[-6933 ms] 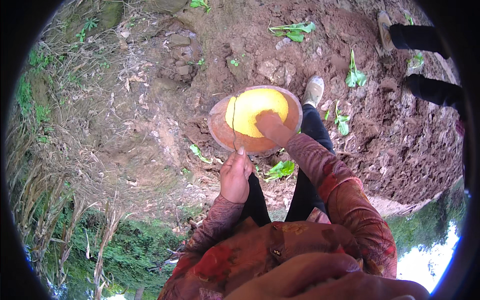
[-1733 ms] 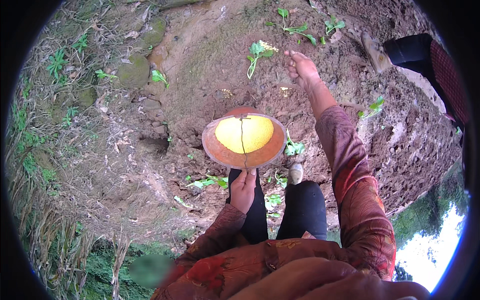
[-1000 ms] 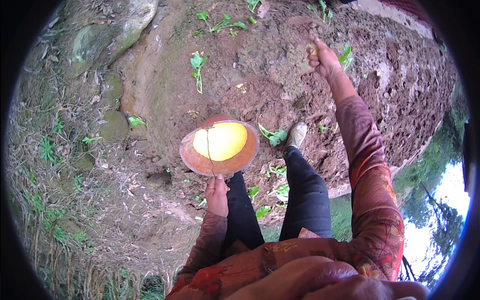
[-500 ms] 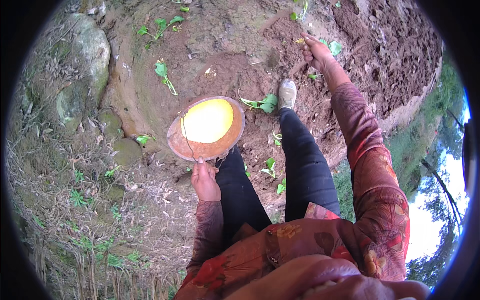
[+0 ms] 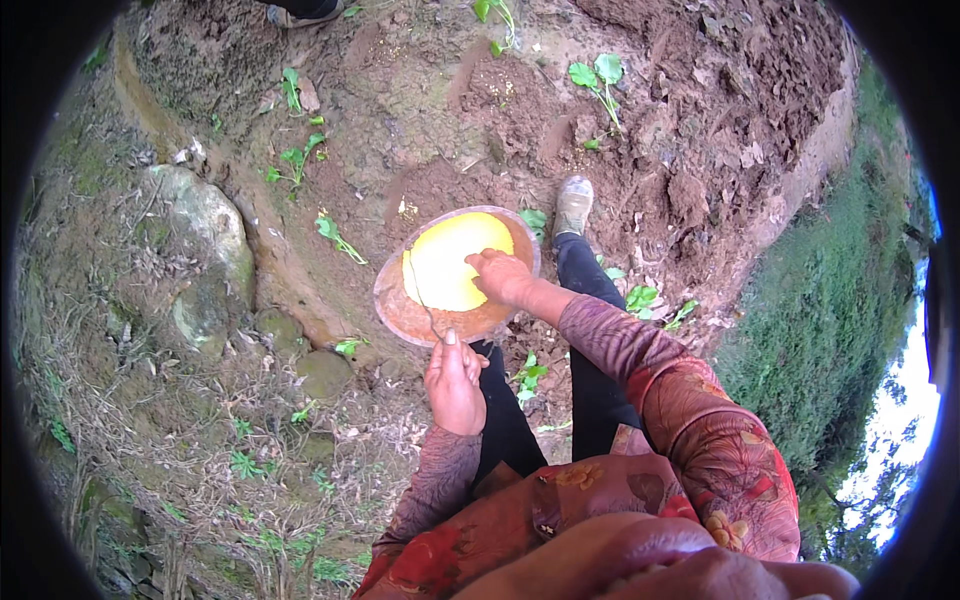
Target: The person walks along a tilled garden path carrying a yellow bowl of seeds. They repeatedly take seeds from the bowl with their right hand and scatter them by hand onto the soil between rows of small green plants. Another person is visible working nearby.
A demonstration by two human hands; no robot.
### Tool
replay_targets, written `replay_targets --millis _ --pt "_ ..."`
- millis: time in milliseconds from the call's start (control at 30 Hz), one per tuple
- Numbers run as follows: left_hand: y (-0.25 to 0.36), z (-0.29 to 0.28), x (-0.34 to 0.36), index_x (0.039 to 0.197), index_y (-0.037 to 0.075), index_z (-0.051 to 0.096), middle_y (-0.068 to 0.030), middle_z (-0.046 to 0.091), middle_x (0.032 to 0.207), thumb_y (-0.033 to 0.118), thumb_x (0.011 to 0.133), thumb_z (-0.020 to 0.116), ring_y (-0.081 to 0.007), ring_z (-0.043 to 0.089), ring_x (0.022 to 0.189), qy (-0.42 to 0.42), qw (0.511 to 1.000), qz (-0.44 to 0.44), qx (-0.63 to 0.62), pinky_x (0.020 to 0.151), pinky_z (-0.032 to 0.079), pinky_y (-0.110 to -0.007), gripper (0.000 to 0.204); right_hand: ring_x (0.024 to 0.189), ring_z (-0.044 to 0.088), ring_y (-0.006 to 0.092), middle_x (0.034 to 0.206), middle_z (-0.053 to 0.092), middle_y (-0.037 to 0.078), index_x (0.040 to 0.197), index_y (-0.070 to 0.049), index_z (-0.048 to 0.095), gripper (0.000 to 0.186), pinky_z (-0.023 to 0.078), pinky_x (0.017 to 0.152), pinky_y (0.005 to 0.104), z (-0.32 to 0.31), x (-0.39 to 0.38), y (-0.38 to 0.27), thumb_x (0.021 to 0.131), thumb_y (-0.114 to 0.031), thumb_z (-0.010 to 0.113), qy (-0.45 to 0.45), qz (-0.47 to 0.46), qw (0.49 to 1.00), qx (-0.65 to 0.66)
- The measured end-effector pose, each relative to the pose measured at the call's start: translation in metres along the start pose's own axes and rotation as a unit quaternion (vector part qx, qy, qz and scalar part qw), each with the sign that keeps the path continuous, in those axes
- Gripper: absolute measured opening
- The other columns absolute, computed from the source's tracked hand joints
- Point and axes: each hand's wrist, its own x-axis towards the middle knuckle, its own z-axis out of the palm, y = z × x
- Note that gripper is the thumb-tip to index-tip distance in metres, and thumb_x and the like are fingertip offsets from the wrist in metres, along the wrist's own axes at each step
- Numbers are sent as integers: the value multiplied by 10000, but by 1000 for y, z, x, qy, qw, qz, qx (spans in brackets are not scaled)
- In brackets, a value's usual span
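At the far left, dry plant litter covers the ground, with a pale boulder on its upper edge. At the top, left of centre, another person's shoe stands on the soil; below it lie small leafy seedlings, well apart from one another. Near the centre is a reddish-brown bowl with a pale rim, tilted so that its inside faces the camera and holding bright yellow granules. A thin wire handle crosses its left part. Just below the rim, the left hand grips this wire, the thumb pressed against curled fingers. The right hand reaches over the bowl's right side, its fingers bent and meeting the granules; how far they are closed, and whether any granules are held, cannot be told. Right of the bowl, the person's light shoe is planted beside a partly hidden seedling. Further right come rough brown soil and, toward the rim of the view, a green slope.
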Motion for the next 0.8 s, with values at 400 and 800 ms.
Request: replay_targets --millis 400,800 --pt "3 170 -33 676 114 373 27 334 559 275 974 399 -70 307 498 -152 980 -37 125 597 371 -250 339 861 626 297 935 654 149 931 -67 649 377 483 791 408 -68 -29 107 864 -410 507 -50 40 998 31" --pt "32 336 -66 713 107 396 39 318 583 253 970 420 -68 304 512 -240 949 -19 203 591 353 -246 297 444 370 54 663 494 9 916 -38 586 256 263 369 170 -255 -111 182 924 -276 493 -94 30 644 758"
